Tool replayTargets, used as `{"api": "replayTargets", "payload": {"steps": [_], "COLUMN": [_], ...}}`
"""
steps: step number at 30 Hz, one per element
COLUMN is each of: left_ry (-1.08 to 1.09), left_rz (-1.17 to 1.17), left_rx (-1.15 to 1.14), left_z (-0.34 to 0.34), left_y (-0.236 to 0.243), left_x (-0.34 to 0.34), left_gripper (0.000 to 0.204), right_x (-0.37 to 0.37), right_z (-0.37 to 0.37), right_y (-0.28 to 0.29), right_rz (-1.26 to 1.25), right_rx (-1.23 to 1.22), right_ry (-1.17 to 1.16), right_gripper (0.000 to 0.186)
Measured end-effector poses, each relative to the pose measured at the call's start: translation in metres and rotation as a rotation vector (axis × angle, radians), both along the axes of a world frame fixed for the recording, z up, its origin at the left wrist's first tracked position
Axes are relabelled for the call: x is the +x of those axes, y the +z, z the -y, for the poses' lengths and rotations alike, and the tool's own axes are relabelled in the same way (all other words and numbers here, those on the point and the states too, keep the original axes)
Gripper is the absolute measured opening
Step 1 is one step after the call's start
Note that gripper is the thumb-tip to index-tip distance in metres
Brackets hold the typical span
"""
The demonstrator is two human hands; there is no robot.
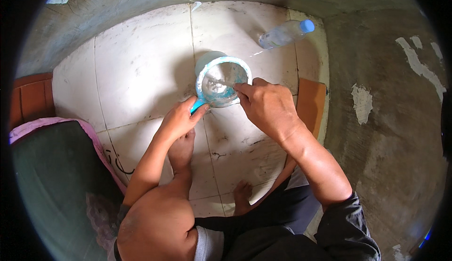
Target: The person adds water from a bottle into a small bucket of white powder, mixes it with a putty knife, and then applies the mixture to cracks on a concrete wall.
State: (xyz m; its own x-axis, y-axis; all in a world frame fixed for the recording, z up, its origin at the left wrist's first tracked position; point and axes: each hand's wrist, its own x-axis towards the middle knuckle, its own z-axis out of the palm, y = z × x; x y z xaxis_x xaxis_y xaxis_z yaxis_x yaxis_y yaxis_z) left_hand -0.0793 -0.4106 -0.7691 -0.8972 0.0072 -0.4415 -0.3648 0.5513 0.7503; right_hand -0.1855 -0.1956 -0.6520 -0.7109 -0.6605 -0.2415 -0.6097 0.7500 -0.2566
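Note:
A light-blue dipper [200, 68], its rim smeared with white, is tilted toward me above the tiled floor. My left hand [180, 119] is closed around its bright blue handle [199, 105]. Whitish wet stuff [219, 88] lies at the bottom of the dipper, with blue showing through on the inner wall. At the dipper's right rim, my right hand [269, 104] pinches a thin greyish stick [226, 83] that reaches inside. The stick's upper end is hidden in my fingers, so its exact kind does not show.
A clear plastic bottle [284, 34] with a blue cap stands beyond the dipper to the right. An orange-brown board [310, 104] lies along the right wall [391, 134]. Left of me is a dark green cushion [56, 181] with pink edging. My bare feet rest on white floor tiles [141, 58].

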Motion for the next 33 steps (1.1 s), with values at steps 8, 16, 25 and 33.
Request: {"api": "replayTargets", "payload": {"steps": [8,16,25,33], "left_ry": [-0.015,-0.025,0.003,-0.012], "left_rz": [0.005,-0.019,0.009,0.020], "left_rx": [-0.002,0.011,0.037,0.003], "left_z": [-0.003,-0.001,0.002,0.003], "left_y": [0.002,-0.002,0.000,0.000], "left_x": [-0.005,-0.001,-0.003,-0.008], "left_gripper": [0.038,0.038,0.038,0.038], "right_x": [0.002,-0.018,-0.003,0.014], "right_z": [0.006,0.008,0.005,0.014], "right_y": [-0.056,-0.044,-0.038,-0.047], "right_rz": [-0.010,-0.044,-0.095,-0.120], "right_rx": [0.160,0.084,0.125,0.164], "right_ry": [0.054,-0.051,0.097,0.154], "right_gripper": [0.024,0.018,0.023,0.028]}}
